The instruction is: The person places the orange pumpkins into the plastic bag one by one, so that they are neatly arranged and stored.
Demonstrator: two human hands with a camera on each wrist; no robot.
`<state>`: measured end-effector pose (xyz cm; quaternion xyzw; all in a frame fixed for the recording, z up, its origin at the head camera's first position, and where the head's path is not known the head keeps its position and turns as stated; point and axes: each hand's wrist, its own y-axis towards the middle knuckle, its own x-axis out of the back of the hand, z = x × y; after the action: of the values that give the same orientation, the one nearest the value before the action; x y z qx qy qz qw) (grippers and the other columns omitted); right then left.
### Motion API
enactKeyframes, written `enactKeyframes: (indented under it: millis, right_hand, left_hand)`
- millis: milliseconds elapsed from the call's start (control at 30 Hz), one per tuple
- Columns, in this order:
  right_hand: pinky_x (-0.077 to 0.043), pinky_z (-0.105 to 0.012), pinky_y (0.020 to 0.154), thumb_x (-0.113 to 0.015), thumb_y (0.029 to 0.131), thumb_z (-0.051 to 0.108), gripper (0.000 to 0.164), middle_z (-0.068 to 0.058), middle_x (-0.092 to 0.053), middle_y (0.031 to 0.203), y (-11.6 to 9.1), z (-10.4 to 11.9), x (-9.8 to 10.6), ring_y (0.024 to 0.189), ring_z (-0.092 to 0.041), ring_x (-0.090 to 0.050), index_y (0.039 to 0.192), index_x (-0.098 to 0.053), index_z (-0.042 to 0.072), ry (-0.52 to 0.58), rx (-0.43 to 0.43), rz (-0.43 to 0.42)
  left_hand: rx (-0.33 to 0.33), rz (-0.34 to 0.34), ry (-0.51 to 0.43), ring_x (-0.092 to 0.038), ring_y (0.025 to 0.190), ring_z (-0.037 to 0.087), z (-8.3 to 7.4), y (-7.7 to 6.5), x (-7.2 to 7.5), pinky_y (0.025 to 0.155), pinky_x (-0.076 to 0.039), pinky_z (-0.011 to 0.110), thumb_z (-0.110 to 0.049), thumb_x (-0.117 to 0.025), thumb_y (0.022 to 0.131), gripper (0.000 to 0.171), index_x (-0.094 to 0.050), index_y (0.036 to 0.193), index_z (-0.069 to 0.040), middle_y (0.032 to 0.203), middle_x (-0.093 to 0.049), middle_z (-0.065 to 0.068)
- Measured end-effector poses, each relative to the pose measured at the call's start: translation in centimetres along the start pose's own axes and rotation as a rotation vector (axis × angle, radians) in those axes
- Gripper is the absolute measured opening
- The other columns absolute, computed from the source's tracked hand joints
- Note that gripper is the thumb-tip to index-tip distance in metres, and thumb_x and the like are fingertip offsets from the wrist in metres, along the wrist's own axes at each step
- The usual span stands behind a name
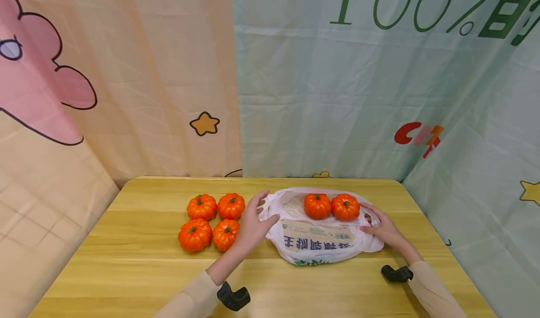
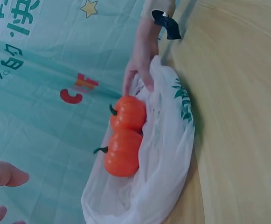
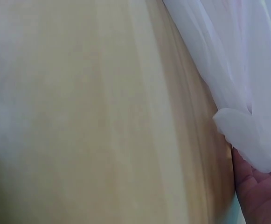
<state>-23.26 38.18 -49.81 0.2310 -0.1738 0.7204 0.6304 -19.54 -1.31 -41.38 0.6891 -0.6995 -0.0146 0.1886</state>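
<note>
A white plastic bag (image 1: 312,257) with printed lettering lies on the table, its mouth spread wide. Two orange toy pumpkins (image 1: 317,206) with green stems sit side by side in its mouth, toward the far rim. At the bag's left end, my left hand (image 1: 252,222) has its thumb and fingers spread apart, holding nothing. My right hand (image 1: 381,226) grips the bag's right end, thumb and forefinger reaching toward the nearer pumpkin. In the right wrist view, bag plastic (image 3: 252,135) drapes over the fingers of that hand and partly hides them.
Several more toy pumpkins (image 1: 194,235) stand grouped to the left of my left forearm. The wooden table (image 1: 126,261) ends at a printed curtain (image 1: 316,97) behind it. Black wrist devices (image 1: 233,297) sit on both forearms.
</note>
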Motion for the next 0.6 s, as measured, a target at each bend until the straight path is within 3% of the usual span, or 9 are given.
enactKeyframes:
  millis: [200,400,600]
  right_hand:
    - [-0.019,-0.072,0.106,-0.072,0.084,0.01,0.072,-0.029,-0.025,0.151,-0.1,-0.2,-0.1,0.132,-0.048,-0.028,0.145,-0.034,0.001,-0.014,0.002,-0.004]
    - [-0.025,-0.07,0.105,-0.071,0.086,0.012,0.072,-0.03,-0.025,0.151,-0.2,-0.1,0.2,0.126,-0.045,-0.035,0.146,-0.033,0.001,-0.034,-0.003,-0.001]
    - [-0.028,-0.068,0.104,-0.07,0.086,0.01,0.072,-0.03,-0.024,0.151,-0.1,0.2,0.0,0.125,-0.045,-0.036,0.146,-0.032,0.0,-0.023,-0.005,0.004]
  left_hand:
    - [0.016,-0.068,0.018,-0.052,0.119,0.033,0.8,-0.5,3.4,0.104,-0.043,0.049,0.001,-0.073,0.079,0.059,-0.052,0.134,-0.007,0.135,-0.055,0.013]
    - [0.007,-0.089,0.014,-0.05,0.123,0.034,1.4,-0.2,6.9,0.106,-0.04,0.051,0.0,-0.071,0.082,0.058,-0.051,0.136,-0.009,0.137,-0.053,0.009]
    - [0.01,-0.156,0.086,-0.051,0.121,0.026,2.4,-0.5,10.2,0.105,-0.042,0.043,0.001,-0.07,0.083,0.055,-0.051,0.134,-0.008,0.134,-0.054,0.008]
